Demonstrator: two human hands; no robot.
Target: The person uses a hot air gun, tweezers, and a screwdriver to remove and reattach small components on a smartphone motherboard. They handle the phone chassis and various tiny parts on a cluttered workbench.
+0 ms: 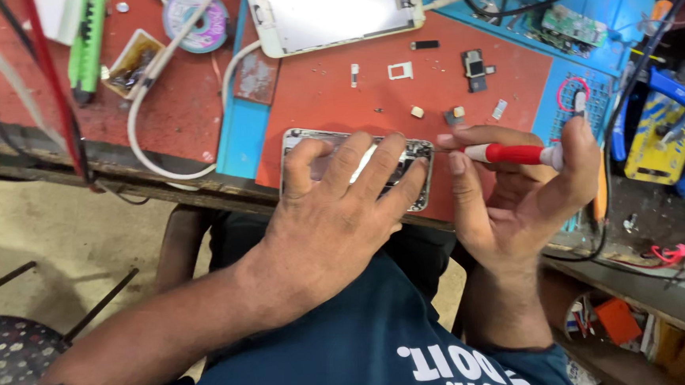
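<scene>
An opened phone body (357, 168) is held flat on the red mat (337, 98) at the near edge of the bench (155, 109), pressed down by the left hand (336, 217), whose fingers are spread across it. A red-handled screwdriver (510, 154) is pinched in the right hand (517, 198) between thumb and fingers, lying level, with its tip brought to the right end of the phone body. Beyond the hands, toward the middle of the mat, a small white tray frame (400, 71), a dark camera module (474, 67) and a few tiny loose parts are scattered. At the far edge a detached screen panel (335, 10) is laid face down. A white cable (151, 109) is looped over the left part of the bench.
</scene>
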